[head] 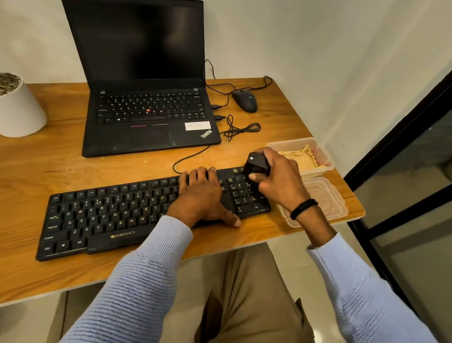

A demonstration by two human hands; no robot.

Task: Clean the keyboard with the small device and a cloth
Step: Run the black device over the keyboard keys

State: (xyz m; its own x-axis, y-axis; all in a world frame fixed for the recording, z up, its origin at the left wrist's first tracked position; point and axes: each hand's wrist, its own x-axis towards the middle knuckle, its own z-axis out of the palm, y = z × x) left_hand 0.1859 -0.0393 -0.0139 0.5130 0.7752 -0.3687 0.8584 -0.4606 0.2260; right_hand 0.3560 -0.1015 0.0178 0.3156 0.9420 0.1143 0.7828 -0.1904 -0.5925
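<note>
At the upper left of the frame a white plant pot (9, 108) topped with pebbles stands on the wooden tabletop (16, 189), orange-brown with visible grain and a pale edge, set into a corner of plain white walls (317, 40). The black keyboard (100, 218) lies across the lower middle of the tabletop, near its front edge. Above it at upper centre is an open black laptop (144, 96) with a dark screen. Of the hands, the left hand (200, 198) lies flat on the keys right of centre, fingers straight, thumb tip on the wood. Just right of it, the right hand (278, 183) is curled round the small device (257, 164) at the number pad; whether it touches the keys I cannot tell. A black mouse (244, 101) sits right of the laptop. At the tabletop's right edge a clear tub (324, 157) holds the yellowish cloth (303, 159), with a clear lid (325, 198) just below it. Pale glossy floor tiles (11, 327) show beneath, and a black-framed glass panel (425, 181) fills the right side.
</note>
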